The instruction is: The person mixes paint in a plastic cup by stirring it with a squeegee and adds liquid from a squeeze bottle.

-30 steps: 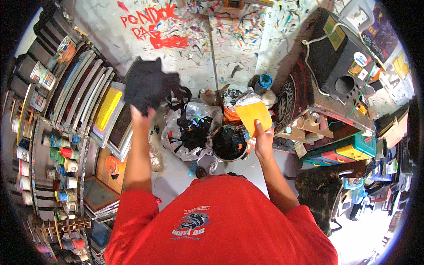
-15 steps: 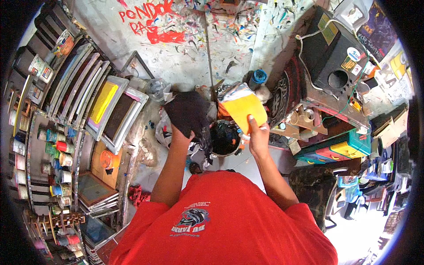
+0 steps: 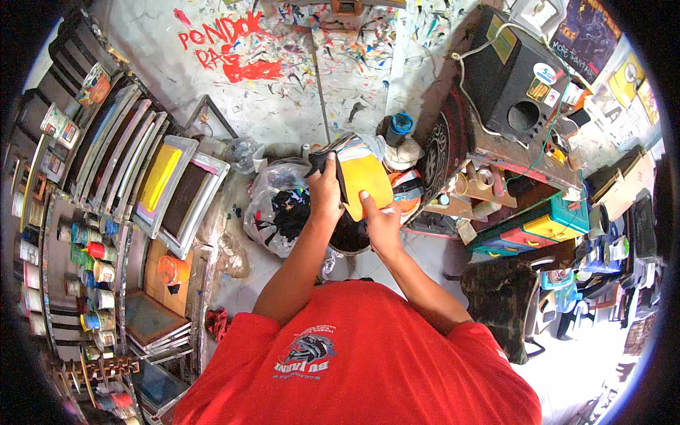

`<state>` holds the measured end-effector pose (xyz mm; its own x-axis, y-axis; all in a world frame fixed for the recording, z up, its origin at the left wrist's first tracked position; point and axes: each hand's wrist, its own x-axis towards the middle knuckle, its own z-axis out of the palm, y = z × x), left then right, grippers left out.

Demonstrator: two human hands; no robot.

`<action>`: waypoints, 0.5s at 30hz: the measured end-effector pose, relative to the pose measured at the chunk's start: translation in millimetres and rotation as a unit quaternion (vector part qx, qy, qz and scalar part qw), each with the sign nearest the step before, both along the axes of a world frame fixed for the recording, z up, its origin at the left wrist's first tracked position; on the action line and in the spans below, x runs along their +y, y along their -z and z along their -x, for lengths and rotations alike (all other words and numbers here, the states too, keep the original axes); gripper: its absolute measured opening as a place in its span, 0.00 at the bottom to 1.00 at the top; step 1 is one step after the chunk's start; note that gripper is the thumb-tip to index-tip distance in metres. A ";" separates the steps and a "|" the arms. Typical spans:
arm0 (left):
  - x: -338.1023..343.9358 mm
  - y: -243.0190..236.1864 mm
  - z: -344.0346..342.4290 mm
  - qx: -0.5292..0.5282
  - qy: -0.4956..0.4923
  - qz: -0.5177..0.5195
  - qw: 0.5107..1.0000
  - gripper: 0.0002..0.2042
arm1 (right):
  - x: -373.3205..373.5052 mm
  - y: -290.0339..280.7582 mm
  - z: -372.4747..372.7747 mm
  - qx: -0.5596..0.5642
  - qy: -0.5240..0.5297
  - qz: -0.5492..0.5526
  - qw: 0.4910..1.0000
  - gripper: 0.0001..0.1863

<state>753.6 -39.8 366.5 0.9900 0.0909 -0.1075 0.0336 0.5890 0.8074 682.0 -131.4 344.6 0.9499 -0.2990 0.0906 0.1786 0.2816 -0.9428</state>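
Both hands are together in front of me at a layered stack [image 3: 349,146] topped by a yellow sheet [image 3: 368,173]. My left hand [image 3: 325,191] is closed on the stack's left side, where a dark piece [image 3: 337,177] shows along the edge. My right hand [image 3: 380,223] is closed on its lower right, thumb on the yellow sheet. Below them a round bucket [image 3: 349,250] with dark content is mostly hidden. Left of it lies a clear bag [image 3: 262,234] with black scraps. Orange and white items [image 3: 408,188] sit just to the right.
A rack of screen frames [image 3: 120,145] and paint pots [image 3: 101,272] lines the left. A paint-marked wall [image 3: 297,85] stands ahead. A blue-topped container [image 3: 399,128], a black box [image 3: 496,71], coloured drawers [image 3: 538,234] and a camouflage chair [image 3: 496,304] are to the right.
My left hand has swung right and down with the dark piece, meeting the yellow-topped stack. My right hand has moved left, bringing the stack toward the middle.
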 end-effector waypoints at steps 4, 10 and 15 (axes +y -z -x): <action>0.9 10.8 -5.8 -0.030 -0.018 -0.006 0.999 0.15 | -7.9 -1.6 13.9 0.030 -0.009 0.001 1.000 0.11; 8.4 -7.8 -13.8 0.105 -0.086 -0.029 0.990 0.21 | -21.1 -1.6 33.0 0.029 0.034 0.003 0.999 0.13; 61.5 -23.3 -27.6 0.225 -0.063 -0.168 0.958 0.22 | -49.0 9.9 48.9 0.056 0.017 -0.116 0.992 0.14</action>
